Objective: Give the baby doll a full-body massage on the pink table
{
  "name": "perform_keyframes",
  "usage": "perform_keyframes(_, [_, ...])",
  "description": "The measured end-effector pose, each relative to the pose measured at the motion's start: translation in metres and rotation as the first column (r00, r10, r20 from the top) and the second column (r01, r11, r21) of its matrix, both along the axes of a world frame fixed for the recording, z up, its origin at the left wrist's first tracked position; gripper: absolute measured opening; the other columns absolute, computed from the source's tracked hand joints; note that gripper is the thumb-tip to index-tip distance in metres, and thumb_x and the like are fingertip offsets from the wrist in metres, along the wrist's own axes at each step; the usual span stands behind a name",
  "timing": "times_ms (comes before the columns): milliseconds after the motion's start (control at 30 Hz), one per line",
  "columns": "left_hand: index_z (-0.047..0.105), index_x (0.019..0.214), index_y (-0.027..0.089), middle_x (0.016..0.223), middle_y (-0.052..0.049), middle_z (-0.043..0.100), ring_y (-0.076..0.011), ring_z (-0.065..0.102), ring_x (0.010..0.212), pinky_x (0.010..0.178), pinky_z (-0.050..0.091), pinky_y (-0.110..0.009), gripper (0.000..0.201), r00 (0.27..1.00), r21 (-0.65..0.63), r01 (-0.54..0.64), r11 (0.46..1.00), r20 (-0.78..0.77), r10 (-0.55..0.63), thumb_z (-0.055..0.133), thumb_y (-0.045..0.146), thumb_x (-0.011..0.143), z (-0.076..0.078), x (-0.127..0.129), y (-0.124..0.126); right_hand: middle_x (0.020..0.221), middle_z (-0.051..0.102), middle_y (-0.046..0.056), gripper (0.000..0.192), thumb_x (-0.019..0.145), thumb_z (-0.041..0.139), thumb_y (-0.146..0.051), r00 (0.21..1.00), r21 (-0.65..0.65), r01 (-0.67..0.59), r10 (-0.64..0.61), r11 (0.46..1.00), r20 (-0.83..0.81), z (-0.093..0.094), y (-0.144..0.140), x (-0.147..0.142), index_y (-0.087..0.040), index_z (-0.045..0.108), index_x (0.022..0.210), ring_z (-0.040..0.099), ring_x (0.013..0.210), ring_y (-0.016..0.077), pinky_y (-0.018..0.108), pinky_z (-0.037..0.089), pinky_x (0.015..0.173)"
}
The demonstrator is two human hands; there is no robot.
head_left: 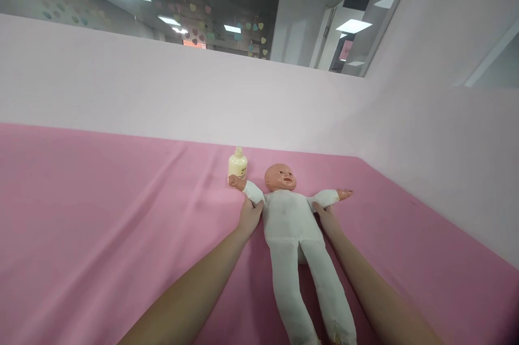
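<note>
Doll [288, 218] is lying on its back on the pink sheet [121, 215], its head pointing toward the far edge. Your left hand [250, 217] and right hand [327, 220] are clasping it at the armpits. Near the far edge, behind its outstretched arm, a pale yellow bottle [237, 163] is standing; you cannot tell its fill level.

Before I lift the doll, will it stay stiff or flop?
The doll will probably flop: its legs look like soft, stuffed cloth. The shiny head looks hard, so it may be heavier and loll back. Where the left hand and right hand hold it, the matte cloth seems unlikely to slip.
</note>
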State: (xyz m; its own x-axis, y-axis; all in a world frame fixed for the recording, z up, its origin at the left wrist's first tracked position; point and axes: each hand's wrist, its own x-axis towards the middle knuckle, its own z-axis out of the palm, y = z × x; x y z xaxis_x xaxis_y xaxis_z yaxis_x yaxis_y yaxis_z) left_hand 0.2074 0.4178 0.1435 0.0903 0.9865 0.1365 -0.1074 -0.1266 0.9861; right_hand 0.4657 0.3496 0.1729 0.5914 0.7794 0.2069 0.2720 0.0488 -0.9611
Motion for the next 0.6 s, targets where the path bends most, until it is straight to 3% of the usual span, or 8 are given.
perform_keyframes(167, [0.051,0.128,0.023,0.13,-0.013,0.064,-0.0267,0.061,0.12,0.103,0.046,-0.041,0.045,1.0,0.033,0.008,0.999,-0.02,-0.008,0.06,0.023,0.085,0.004,0.0,-0.002,0.117,0.069,0.013,0.049,0.07,0.067,-0.043,0.999,-0.008,-0.014,0.014,1.0,-0.039,-0.001,-0.001,0.002,-0.022,0.059,0.114,0.062,0.115,0.0355,0.053,0.049,0.1])
perform_keyframes(367, [0.052,0.129,0.018,0.125,-0.011,0.066,-0.024,0.061,0.118,0.103,0.046,-0.039,0.045,0.996,0.152,0.009,0.988,-0.092,0.005,0.057,0.016,0.084,0.003,0.002,-0.003,0.106,0.067,0.008,0.034,0.077,0.061,-0.037,0.995,0.066,0.014,-0.02,0.998,0.096,-0.006,-0.003,-0.001,-0.021,0.058,0.106,0.062,0.103,0.028,0.045,0.05,0.095])
perform_keyframes(500, [0.062,0.119,0.018,0.118,-0.009,0.068,-0.0251,0.061,0.112,0.102,0.046,-0.043,0.04,0.969,0.306,0.082,0.948,-0.248,-0.004,0.049,0.009,0.082,0.001,0.004,-0.003,0.102,0.067,0.009,0.027,0.079,0.054,-0.032,0.972,0.071,-0.135,0.118,0.988,0.203,-0.011,0.001,-0.001,-0.019,0.06,0.103,0.06,0.099,0.0271,0.047,0.049,0.092])
perform_keyframes(600, [0.065,0.124,0.022,0.121,-0.008,0.067,-0.0259,0.057,0.118,0.107,0.042,-0.045,0.051,0.915,0.441,0.164,0.882,-0.402,0.031,0.045,0.006,0.079,-0.001,0.006,-0.002,0.115,0.066,0.009,0.035,0.078,0.049,-0.022,0.906,0.157,-0.329,0.265,0.931,0.329,-0.009,0.004,-0.001,-0.021,0.063,0.109,0.058,0.11,0.0262,0.048,0.044,0.102])
